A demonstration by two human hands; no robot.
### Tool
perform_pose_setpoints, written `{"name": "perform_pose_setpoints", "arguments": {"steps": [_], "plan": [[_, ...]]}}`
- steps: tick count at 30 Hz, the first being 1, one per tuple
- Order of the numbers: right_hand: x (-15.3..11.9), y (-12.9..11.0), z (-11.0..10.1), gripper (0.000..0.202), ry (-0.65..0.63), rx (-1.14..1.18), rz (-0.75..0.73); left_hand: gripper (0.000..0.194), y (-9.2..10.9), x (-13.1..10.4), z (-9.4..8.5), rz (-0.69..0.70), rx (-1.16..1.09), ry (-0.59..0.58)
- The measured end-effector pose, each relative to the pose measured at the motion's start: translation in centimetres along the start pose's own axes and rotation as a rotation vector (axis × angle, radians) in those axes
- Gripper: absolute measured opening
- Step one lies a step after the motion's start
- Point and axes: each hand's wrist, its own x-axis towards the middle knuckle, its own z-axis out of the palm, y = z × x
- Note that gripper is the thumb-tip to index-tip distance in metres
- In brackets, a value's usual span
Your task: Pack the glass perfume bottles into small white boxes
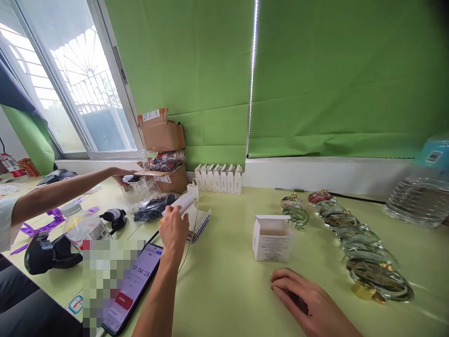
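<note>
My left hand (174,227) is curled over the near end of a white power strip (182,202), at the left edge of a small stack of flat white sheets or booklets (199,223). Its fingertips are mostly hidden, so what they grip cannot be made out. My right hand (310,299) rests on the table with nothing in it, its loosely bent fingers apart from the thumb. Just beyond it an open-topped small white box (273,241) with printed text stands upright, not touched by the hand.
Several slim white boxes (218,179) stand in a row by the wall. Clear glass-like ornaments (365,248) lie lined up at right, near a large water bottle (417,192). A phone (135,285) shows a timer. Another person's arm (66,192) reaches toward cardboard boxes (161,135).
</note>
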Motion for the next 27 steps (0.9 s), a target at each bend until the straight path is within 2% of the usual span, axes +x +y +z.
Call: {"name": "perform_pose_setpoints", "arguments": {"steps": [4,7,15,24,26,27], "plan": [[0.0,0.0,0.0,0.024,0.014,0.008,-0.01,0.024,-0.2,-0.2,0.2,-0.005,0.053,-0.037],[0.1,0.1,0.0,0.025,0.012,0.014,-0.007,0.028,0.0,-0.3,0.1,-0.01,0.067,-0.04],[0.2,0.8,0.3,0.022,0.041,0.025,-0.027,0.031,0.3,0.0,-0.4,-0.066,0.067,0.019],[0.1,0.1,0.1,0.027,-0.035,0.007,-0.018,0.035,0.2,0.0,-1.6,-0.07,-0.012,0.224],[0.1,-0.3,-0.1,0.027,-0.028,0.013,-0.013,0.035,0.3,0.1,-1.9,-0.07,-0.044,0.315],[0.2,-0.5,-0.1,0.028,-0.028,0.015,-0.007,0.033,0.3,0.2,-2.0,-0.053,-0.073,0.401]]}}
